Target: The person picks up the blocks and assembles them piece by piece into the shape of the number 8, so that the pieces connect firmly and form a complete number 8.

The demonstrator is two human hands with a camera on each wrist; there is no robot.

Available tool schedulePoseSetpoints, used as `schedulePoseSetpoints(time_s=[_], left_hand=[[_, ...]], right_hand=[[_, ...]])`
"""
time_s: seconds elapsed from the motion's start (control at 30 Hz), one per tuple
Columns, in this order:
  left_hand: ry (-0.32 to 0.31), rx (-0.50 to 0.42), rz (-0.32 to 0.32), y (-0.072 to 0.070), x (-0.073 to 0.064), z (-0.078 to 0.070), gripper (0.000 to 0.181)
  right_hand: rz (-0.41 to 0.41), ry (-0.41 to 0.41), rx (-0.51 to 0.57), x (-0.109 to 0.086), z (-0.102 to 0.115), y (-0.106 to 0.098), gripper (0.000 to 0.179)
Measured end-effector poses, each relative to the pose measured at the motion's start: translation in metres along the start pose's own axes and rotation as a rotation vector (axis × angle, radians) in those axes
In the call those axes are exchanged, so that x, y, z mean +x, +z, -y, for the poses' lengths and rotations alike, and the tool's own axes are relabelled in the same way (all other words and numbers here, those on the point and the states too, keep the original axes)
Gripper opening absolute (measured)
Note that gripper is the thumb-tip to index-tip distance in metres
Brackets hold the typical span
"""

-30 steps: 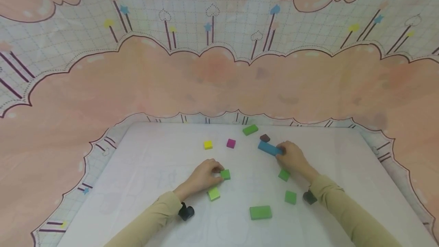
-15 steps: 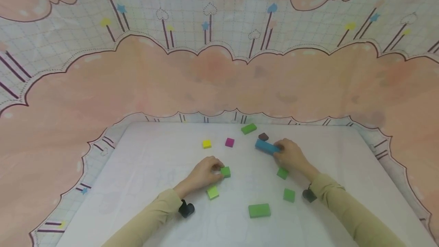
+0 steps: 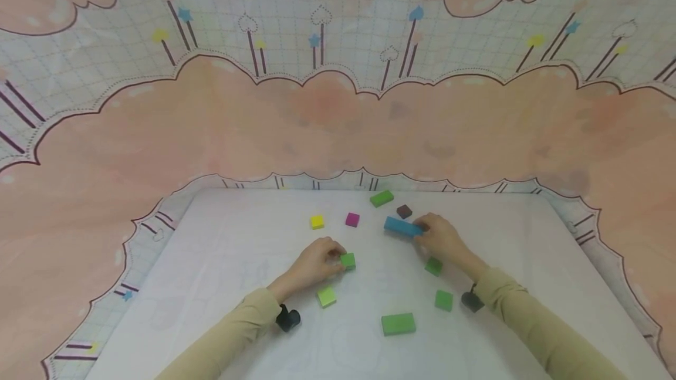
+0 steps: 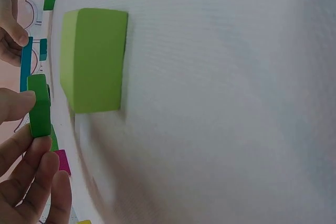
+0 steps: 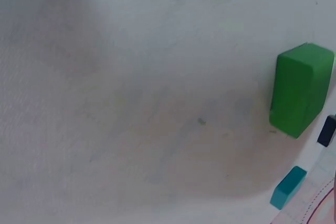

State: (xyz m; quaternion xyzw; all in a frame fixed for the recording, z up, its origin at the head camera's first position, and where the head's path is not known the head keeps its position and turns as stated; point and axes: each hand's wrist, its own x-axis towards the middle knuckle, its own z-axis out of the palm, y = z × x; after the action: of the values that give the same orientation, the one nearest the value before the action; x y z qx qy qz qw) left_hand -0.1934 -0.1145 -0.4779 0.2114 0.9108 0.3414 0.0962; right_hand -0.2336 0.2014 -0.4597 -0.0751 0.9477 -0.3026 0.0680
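The left hand [image 3: 311, 264] pinches a small square green block [image 3: 348, 261]; the left wrist view shows the thumb on its upper side and fingertips against its lower end, opened only as far as the block, the remaining fingers bent below. In that view the block's longer visible side runs nearly top to bottom. From the head, it is near the middle of the white counter [image 3: 200, 274].

The right hand [image 3: 442, 239] pinches a long blue block [image 3: 401, 227] by its right end, thumb and fingers parted by the block's width. Its long axis runs mostly sideways, the free end pointing left and slightly away from the person. It is just nearer than a brown block [image 3: 404, 211]; whether it touches the counter I cannot tell.

A yellow-green block [image 3: 326, 297] lies near the left hand, a magenta block [image 3: 352, 220] left of the blue 1, and 2 square green blocks [image 3: 433, 266] [image 3: 443, 300] nearer the person than the right hand.
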Motion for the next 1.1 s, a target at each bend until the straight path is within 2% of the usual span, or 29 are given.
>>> schedulePoseSetpoints(time_s=[0.4, 0.8, 1.1], left_hand=[[0.012, -0.011, 0.008, -0.003, 0.005, -0.004, 0.033], [-0.007, -0.028, 0.021, -0.005, 0.010, -0.009, 0.032], [0.006, 0.011, 0.023, -0.004, 0.016, -0.011, 0.030]], right_hand=[[-0.006, -0.072, -0.038, -0.004, 0.010, 0.003, 0.040], [0.004, -0.135, -0.030, -0.003, 0.018, 0.008, 0.038], [0.016, -0.158, -0.030, -0.005, 0.025, 0.011, 0.036]])
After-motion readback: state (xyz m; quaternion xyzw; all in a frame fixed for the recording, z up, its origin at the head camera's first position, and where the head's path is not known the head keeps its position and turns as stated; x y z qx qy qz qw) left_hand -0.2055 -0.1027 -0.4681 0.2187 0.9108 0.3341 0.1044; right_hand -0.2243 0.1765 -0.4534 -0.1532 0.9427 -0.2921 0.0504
